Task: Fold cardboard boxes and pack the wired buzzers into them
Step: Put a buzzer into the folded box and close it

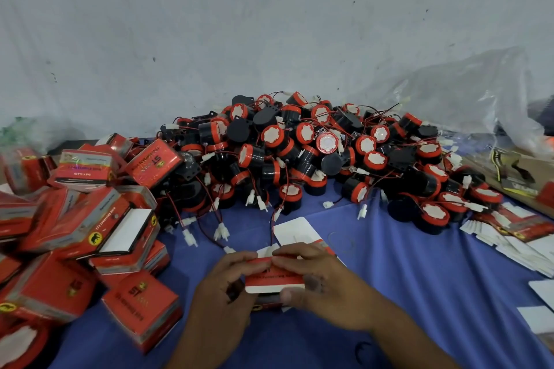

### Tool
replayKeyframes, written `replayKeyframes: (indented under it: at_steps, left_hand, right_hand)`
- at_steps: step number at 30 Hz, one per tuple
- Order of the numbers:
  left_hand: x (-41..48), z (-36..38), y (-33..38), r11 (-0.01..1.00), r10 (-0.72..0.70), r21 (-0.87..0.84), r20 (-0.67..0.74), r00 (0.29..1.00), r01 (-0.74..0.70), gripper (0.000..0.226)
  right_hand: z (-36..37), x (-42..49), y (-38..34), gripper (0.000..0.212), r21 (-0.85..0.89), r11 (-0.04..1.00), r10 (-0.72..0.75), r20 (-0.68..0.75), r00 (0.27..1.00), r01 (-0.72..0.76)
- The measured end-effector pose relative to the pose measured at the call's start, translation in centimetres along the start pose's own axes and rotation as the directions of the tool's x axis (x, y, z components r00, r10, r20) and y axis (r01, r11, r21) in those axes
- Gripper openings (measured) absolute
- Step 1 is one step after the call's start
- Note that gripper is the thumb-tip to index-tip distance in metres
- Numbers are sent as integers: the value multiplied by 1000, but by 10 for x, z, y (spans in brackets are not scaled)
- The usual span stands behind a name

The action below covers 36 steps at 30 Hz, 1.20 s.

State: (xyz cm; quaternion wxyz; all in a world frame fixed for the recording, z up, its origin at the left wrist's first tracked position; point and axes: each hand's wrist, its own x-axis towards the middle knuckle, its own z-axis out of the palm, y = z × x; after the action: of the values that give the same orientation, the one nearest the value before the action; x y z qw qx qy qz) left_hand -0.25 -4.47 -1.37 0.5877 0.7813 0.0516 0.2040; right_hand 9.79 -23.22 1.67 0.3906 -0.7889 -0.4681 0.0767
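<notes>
A small red and white cardboard box (pixel 274 277) sits at the front middle of the blue cloth, held between both hands. My left hand (pixel 223 284) grips its left side, fingers curled over the top edge. My right hand (pixel 317 278) grips the right side, with the thumb under the white flap. One white flap (pixel 295 231) of the box stands open behind the fingers. A big heap of black and red wired buzzers (pixel 314 153) with white plugs lies behind the box. What is inside the box is hidden.
Several folded red boxes (pixel 84 228) are piled at the left. Flat unfolded box blanks (pixel 515 237) lie at the right, near a clear plastic bag (pixel 467 99). Loose wires with white plugs (pixel 221 231) trail onto the blue cloth (pixel 419 278). A grey sheet hangs behind.
</notes>
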Motion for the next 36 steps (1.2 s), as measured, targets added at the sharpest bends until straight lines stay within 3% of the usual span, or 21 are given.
replayKeyframes:
  at_steps: [7,10,16,25,36]
  left_hand:
    - [0,-7,2,1000,-8,-2,104,995,8,55]
    - [0,-6,3,1000,24,10,115,993,-26,32]
    - [-1,-8,5,991,33,123,115,993,-47,28]
    - [13,-18,4,949,115,267,205,972,-169,25]
    - [8,-19,-4,886,265,334,201,943,-321,43]
  right_hand:
    - [5,2,7,44,93,996,-5,-64,998,11]
    - [3,2,10,38,96,994,-36,-82,996,44]
    - [1,7,12,35,93,995,-27,-104,994,37]
    - [-14,16,0,36,-313,940,-116,87,989,138]
    - [6,4,6,48,-410,898,-131,99,986,160]
